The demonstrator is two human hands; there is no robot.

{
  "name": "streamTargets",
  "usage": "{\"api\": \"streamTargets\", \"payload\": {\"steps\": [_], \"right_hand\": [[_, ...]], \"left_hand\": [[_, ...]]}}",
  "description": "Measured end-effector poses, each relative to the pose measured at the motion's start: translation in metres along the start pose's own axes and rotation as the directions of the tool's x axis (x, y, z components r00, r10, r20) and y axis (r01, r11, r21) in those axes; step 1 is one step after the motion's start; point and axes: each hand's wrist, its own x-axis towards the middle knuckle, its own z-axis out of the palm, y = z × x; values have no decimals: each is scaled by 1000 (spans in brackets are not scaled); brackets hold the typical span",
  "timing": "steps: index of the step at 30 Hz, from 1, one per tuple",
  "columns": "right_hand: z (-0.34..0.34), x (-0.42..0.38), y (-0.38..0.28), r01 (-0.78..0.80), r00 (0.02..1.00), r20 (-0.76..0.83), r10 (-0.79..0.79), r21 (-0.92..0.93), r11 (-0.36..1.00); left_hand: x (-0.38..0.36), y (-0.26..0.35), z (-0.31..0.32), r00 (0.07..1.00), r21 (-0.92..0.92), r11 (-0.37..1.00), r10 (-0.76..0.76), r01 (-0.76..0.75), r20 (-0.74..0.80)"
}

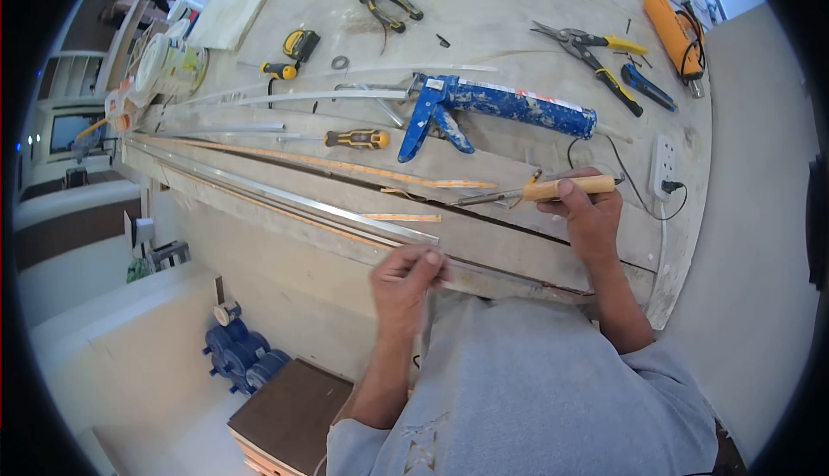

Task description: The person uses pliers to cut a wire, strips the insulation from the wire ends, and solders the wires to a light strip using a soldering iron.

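Note:
My right hand grips the wooden handle of a soldering iron, its metal tip pointing left over the bench. Closed in a pinch, my left hand is at the bench's front edge, by the end of an aluminium profile; what its fingers hold, if anything, is hidden. A short piece of LED strip lies just beyond that hand. Behind it, a longer orange-and-white LED strip stretches left along the bench. The iron's cord loops to a white power strip at the right.
On the workbench lie a blue caulking gun, a screwdriver, pliers, tin snips, a utility knife, a tape measure and an orange tool. A brown-topped box stands below, left of me.

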Motion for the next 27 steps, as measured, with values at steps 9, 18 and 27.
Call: {"api": "streamTargets", "payload": {"steps": [9, 18, 27], "right_hand": [[8, 25, -23, 29, 989, 149, -14, -98, 995], [30, 62, -15, 2, 959, 279, 55, -202, 979], [30, 64, -9, -16, 950, 303, 77, -198, 980]], "left_hand": [[24, -42, 60, 917, -625, 715, -399, 313, 3], [18, -42, 80, 900, -647, 722, -417, 245, -124], [18, -45, 79, 910, -659, 725, -386, 200, -149]]}}
